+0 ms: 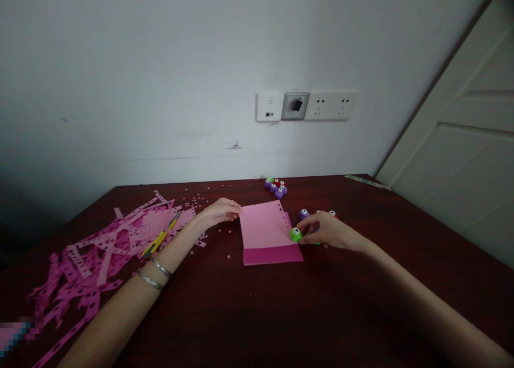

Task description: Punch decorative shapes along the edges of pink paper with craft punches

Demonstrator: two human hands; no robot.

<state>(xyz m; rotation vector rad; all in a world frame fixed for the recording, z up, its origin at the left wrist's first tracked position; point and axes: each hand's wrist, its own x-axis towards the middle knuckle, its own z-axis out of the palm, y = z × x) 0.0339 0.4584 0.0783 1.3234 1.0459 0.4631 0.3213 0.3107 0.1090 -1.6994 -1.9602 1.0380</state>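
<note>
My left hand [222,211] pinches the upper left corner of a light pink sheet of paper [261,226]. A row of small punched holes runs down the sheet's right edge. Beneath it, darker magenta paper [273,256] shows along the bottom and right. At the lower right edge of the light sheet, my right hand [323,231] grips a small green craft punch [296,234] with a white, eye-like top. Whether the paper lies inside the punch's slot I cannot tell. Just behind my right hand stand a purple punch [304,214] and others partly hidden by the fingers.
Cut pink strips [86,263] with punched holes lie heaped on the left, a yellow craft knife [160,237] on top. Several more punches [276,187] cluster near the wall. Tiny paper bits dot the dark table [249,314]. A patterned ruler-like strip [367,182] lies at the back right.
</note>
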